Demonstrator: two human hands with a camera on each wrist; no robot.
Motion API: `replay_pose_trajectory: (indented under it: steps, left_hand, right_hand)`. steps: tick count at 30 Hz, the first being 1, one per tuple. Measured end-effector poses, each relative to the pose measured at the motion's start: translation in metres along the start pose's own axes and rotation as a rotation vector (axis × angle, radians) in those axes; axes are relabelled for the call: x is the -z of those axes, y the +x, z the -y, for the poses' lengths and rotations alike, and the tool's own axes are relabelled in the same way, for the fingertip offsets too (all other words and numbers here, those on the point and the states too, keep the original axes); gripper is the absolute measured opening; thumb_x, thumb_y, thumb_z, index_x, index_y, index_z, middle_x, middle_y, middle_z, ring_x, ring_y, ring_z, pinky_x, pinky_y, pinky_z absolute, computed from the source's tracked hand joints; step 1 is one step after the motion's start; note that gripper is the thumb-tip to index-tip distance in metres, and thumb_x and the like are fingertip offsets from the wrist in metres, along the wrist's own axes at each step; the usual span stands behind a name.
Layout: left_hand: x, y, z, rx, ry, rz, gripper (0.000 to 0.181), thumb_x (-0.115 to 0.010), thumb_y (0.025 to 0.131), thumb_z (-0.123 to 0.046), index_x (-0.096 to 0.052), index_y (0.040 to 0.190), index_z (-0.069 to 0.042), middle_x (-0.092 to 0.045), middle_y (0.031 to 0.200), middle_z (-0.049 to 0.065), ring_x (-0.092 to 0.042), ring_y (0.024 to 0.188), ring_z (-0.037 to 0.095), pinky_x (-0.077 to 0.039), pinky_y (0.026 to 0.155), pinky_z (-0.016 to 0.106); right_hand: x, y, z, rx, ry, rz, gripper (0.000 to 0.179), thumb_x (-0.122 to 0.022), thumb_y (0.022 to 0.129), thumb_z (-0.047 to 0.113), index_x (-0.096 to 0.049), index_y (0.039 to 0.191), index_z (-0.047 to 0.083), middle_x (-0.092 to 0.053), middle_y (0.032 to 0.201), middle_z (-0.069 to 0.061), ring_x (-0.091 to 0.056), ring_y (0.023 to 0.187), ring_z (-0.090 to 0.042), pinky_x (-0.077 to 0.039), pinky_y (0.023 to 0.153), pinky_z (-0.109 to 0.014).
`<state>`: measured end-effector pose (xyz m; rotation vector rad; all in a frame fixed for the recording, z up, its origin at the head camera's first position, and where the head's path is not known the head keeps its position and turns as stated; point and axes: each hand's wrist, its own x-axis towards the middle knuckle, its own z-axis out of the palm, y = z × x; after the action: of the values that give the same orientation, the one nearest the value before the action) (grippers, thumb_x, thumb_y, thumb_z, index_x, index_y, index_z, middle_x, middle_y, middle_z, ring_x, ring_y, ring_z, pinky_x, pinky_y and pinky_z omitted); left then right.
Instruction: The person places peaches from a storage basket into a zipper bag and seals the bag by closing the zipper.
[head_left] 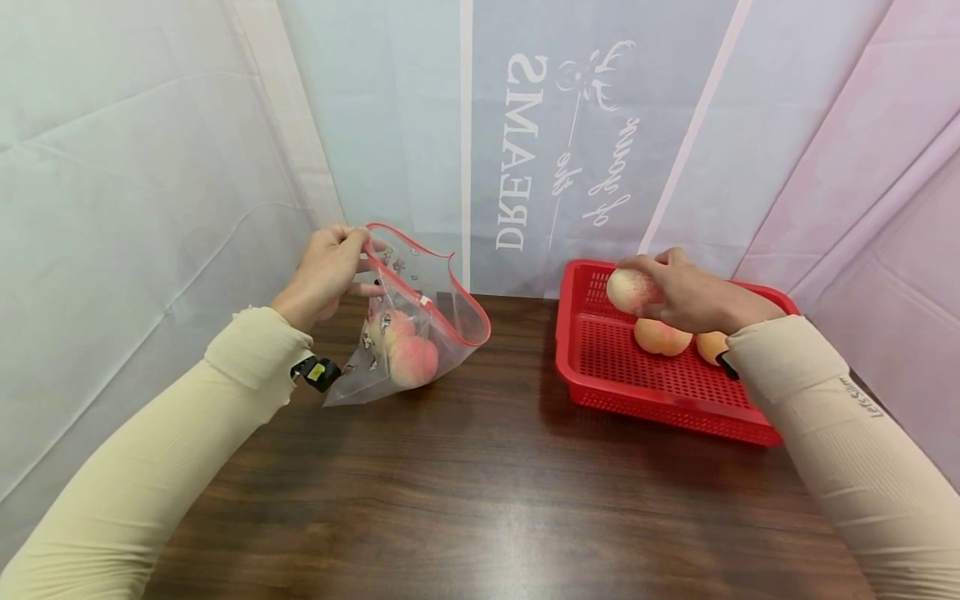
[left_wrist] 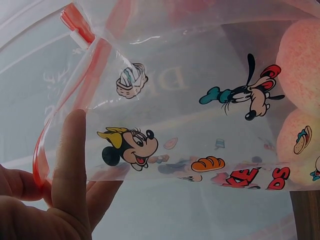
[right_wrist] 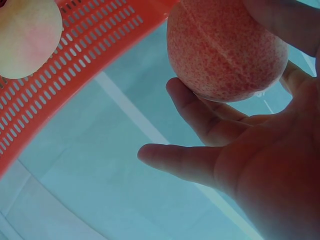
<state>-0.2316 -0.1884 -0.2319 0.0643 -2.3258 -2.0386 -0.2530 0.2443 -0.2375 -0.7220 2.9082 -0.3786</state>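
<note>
Here, the right grip (head_left: 684, 293) holds a round, speckled peach (head_left: 628, 290).

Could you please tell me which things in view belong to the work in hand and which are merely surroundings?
Part of the work:
clear bag, held by the left hand
two peaches in the bag
peach in the right hand
red basket
peaches in the basket

Surroundings:
wooden table
printed cloth behind
</note>
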Motion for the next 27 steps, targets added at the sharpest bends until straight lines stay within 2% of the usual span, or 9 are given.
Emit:
replay_pose_trajectory:
  steps: [14, 22, 27]
  left_hand:
    - [-0.001, 0.001, 0.000, 0.013, -0.001, -0.006, 0.018, -0.035, 0.104, -0.012, -0.045, 0.095, -0.001, -0.051, 0.140, 0.020, -0.056, 0.122, 0.037, -0.064, 0.071, 0.030]
    - [-0.001, 0.000, 0.000, 0.008, 0.007, -0.004, 0.018, -0.035, 0.103, -0.011, -0.046, 0.094, 0.000, -0.050, 0.140, 0.020, -0.056, 0.121, 0.037, -0.064, 0.071, 0.030]
    - [-0.001, 0.000, -0.001, 0.008, 0.007, -0.001, 0.018, -0.035, 0.102, -0.010, -0.046, 0.095, 0.002, -0.048, 0.141, 0.021, -0.055, 0.122, 0.038, -0.064, 0.071, 0.031]
  right_hand:
    - [0.000, 0.004, 0.004, 0.026, -0.010, -0.030, 0.065, -0.070, 0.089, 0.009, -0.039, 0.146, 0.016, -0.041, 0.125, -0.030, -0.042, 0.115, -0.044, -0.051, 0.080, -0.052]
    - [0.001, 0.006, 0.016, 0.039, -0.006, -0.046, 0.065, -0.070, 0.089, 0.008, -0.041, 0.147, 0.016, -0.041, 0.126, -0.030, -0.051, 0.107, -0.046, -0.050, 0.082, -0.054]
    - [0.002, 0.008, 0.021, 0.050, -0.001, -0.049, 0.066, -0.070, 0.088, 0.005, -0.041, 0.147, 0.014, -0.041, 0.129, -0.030, -0.048, 0.111, -0.045, -0.051, 0.084, -0.054]
